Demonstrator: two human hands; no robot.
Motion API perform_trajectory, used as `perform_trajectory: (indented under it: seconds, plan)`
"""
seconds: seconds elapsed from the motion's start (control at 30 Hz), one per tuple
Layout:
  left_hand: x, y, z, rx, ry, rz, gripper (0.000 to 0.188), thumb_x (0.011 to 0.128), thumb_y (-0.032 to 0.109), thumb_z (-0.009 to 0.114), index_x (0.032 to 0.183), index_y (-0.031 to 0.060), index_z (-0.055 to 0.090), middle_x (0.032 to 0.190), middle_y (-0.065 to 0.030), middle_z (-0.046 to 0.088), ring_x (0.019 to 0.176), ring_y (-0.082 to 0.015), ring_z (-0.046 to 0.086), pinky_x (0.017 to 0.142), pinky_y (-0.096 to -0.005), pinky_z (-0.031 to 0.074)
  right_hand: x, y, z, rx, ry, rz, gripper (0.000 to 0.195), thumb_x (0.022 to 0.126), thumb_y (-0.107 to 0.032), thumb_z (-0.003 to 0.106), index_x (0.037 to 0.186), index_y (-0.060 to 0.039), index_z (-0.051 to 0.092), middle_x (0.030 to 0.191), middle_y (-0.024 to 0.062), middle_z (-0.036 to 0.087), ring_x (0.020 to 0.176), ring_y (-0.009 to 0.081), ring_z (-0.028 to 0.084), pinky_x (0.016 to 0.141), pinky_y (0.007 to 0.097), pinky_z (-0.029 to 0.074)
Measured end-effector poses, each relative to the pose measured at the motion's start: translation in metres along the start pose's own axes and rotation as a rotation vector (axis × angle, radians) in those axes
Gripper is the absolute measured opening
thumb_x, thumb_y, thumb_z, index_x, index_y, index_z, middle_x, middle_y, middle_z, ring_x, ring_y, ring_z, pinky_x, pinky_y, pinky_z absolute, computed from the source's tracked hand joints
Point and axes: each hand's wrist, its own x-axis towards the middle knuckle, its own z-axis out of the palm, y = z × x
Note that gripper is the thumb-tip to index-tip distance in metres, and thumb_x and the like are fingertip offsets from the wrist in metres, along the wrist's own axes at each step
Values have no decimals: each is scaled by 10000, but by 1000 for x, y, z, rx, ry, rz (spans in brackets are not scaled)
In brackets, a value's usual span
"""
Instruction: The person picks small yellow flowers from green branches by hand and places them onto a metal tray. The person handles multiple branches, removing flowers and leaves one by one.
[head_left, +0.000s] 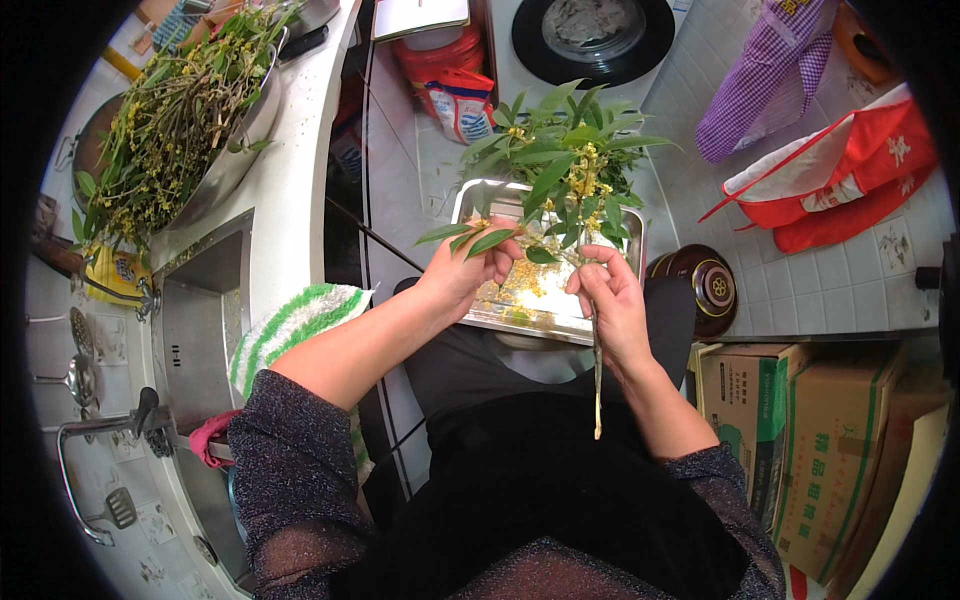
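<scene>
My right hand (611, 300) grips the lower stem of a leafy branch (585, 176) with clusters of small yellow blossoms, which looks like osmanthus. The bare end of its stem points down towards my lap. Several plucked-looking green leaves (491, 241) stick out from the curled fingers of my left hand (476, 262), to the left of the branch. Below both hands a shiny metal tray (551, 330) holds scattered yellow petals. Behind the tray lies a heap of green leaves and sprigs (626, 169), partly hidden by the branch.
On the left counter a large metal bowl (259, 127) overflows with flowering twigs, near a sink (199, 315). A striped towel (300, 330) hangs at the counter edge. Cardboard boxes (825, 450) stand at right, below a red bag (840, 180). A washing machine (592, 37) is ahead.
</scene>
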Motion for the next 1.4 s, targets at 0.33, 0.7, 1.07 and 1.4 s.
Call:
perform_trajectory:
  seconds: [0.33,0.7,1.07,1.4]
  plan:
    - [-1,1,8,123,-70,-124,131,923,164,623,894,40,593,770,-12,591,622,-65,505,573,-203,416,-1,2,-2,-25,-6,-29,229,974,-94,523,1185,-13,486,782,54,624,568,39,426,529,176,350]
    - [-2,3,12,200,-5,-116,200,886,224,672,876,55,564,755,6,577,637,-58,496,596,-216,402,3,-1,-8,84,38,58,233,975,-110,521,1187,-17,497,793,61,621,571,54,439,545,176,349]
    - [2,4,11,158,-5,-2,257,904,143,653,1100,10,554,806,-27,578,664,-82,504,632,-222,419,4,-5,-15,189,47,145,241,968,-100,514,1192,-14,495,801,71,615,566,60,447,538,180,356]
    - [0,13,10,368,-66,182,215,921,131,630,1089,1,596,900,-60,641,841,-102,591,719,-246,468,5,-4,-18,290,35,233,288,966,-124,516,1220,2,470,792,59,595,576,80,467,561,179,410]
